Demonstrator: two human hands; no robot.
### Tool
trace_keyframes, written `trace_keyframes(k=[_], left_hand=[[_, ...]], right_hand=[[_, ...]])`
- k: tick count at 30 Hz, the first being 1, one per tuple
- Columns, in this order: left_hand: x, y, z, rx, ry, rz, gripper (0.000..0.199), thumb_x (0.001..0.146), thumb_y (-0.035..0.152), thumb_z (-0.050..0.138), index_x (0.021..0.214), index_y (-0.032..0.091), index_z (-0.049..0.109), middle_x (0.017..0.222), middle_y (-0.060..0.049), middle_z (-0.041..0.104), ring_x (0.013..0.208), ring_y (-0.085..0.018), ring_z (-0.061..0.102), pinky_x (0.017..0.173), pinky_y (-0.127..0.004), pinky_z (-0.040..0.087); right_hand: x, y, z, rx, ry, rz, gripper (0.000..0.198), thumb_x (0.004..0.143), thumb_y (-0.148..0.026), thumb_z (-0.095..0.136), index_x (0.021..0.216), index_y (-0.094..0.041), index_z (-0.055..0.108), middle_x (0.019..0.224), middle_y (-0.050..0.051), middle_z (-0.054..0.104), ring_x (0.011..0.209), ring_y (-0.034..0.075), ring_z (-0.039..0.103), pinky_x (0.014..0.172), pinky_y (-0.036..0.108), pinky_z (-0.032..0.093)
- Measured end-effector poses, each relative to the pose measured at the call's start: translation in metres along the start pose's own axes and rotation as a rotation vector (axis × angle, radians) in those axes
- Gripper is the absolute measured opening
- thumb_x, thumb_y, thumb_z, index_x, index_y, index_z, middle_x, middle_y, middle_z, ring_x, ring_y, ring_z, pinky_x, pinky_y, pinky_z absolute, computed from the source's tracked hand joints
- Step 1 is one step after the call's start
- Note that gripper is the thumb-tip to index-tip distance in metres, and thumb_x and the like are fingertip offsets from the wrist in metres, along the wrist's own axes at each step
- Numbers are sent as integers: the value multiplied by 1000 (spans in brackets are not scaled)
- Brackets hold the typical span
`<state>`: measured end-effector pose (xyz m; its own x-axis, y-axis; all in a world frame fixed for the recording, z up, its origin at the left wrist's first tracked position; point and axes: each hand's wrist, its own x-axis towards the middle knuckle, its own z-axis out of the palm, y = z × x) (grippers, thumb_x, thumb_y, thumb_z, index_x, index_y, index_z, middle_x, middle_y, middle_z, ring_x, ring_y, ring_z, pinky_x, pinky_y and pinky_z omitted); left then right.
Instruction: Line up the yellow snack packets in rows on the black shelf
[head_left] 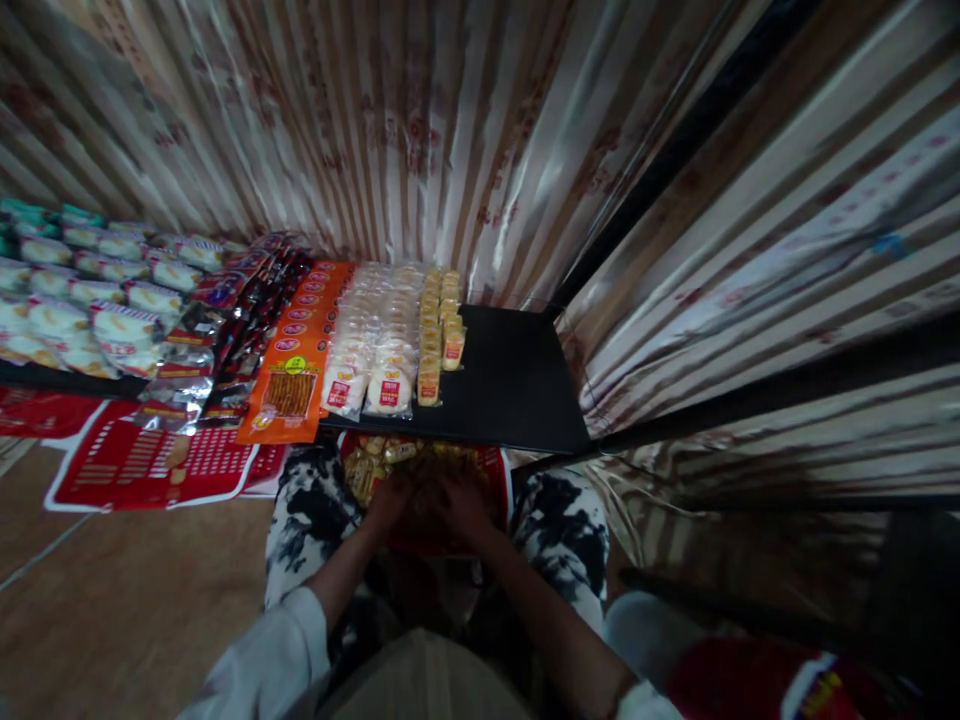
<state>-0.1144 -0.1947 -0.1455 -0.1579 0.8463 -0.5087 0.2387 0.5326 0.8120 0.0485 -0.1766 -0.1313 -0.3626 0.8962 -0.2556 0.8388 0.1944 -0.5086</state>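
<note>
Between my knees sits a red container with a white rim (507, 490), filled with small yellow-wrapped snack packets (367, 468). My left hand (391, 498) reaches into the packets from the left. Beside it my right hand (459, 500) is among them too, a little to the right. Shadow hides the fingers of both hands, so whatever they grip does not show. Just above the container, rows of yellow-wrapped snacks (430, 350) stand on the black shelf (517, 375). White round crackers in clear wrappers (390, 385) are lined up to their left.
Orange snack bags (289, 370), dark shiny packets (225, 340) and white-blue packs (124, 335) fill the shelf leftward. Red printed sheets (150, 460) hang below its front edge. A striped plastic curtain (420, 130) closes off the back. A red bag (757, 680) lies at lower right.
</note>
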Motion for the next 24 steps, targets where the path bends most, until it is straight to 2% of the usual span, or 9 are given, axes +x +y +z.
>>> trace_keyframes(k=[3, 6, 9, 13, 18, 24], left_hand=[[-2, -3, 2, 132, -55, 30, 12, 71, 25, 59, 79, 19, 66, 85, -7, 69, 88, -23, 61, 81, -32, 44], [-4, -5, 4, 283, -47, 76, 19, 70, 28, 62, 86, 18, 65, 91, -8, 67, 90, -22, 59, 83, -33, 43], [-5, -5, 5, 289, -40, 70, 19, 69, 26, 63, 86, 17, 64, 89, -7, 66, 90, -21, 59, 82, -32, 42], [-4, -1, 6, 170, -49, 35, 13, 67, 27, 65, 77, 18, 64, 80, -4, 66, 88, -20, 59, 80, -30, 43], [-4, 3, 8, -125, -47, -42, 10, 63, 24, 67, 69, 18, 64, 72, -3, 67, 83, -20, 60, 75, -29, 45], [-20, 16, 13, -239, -36, -40, 7, 65, 22, 63, 67, 17, 60, 66, 1, 65, 71, -15, 61, 67, -24, 46]], right_hand=[[3, 2, 1, 24, 17, 30, 42, 78, -34, 59, 118, -21, 57, 124, 12, 57, 114, 27, 50, 94, 37, 39], [4, 4, 3, 45, 12, 48, 47, 77, -35, 60, 121, -19, 55, 124, 13, 56, 115, 27, 51, 94, 37, 39], [2, 4, 4, 95, 9, 68, 49, 76, -32, 61, 122, -21, 54, 126, 11, 55, 114, 26, 52, 95, 36, 40], [0, 5, 4, 242, 88, 93, 42, 75, -29, 62, 116, -23, 58, 126, 9, 55, 110, 23, 55, 93, 35, 42], [2, 8, 1, 461, 159, 89, 34, 74, -31, 61, 106, -20, 63, 108, 7, 66, 101, 22, 60, 90, 37, 45], [-5, 8, -5, 500, 314, 154, 31, 69, -35, 64, 95, -19, 67, 100, 6, 68, 96, 22, 62, 88, 39, 47]])
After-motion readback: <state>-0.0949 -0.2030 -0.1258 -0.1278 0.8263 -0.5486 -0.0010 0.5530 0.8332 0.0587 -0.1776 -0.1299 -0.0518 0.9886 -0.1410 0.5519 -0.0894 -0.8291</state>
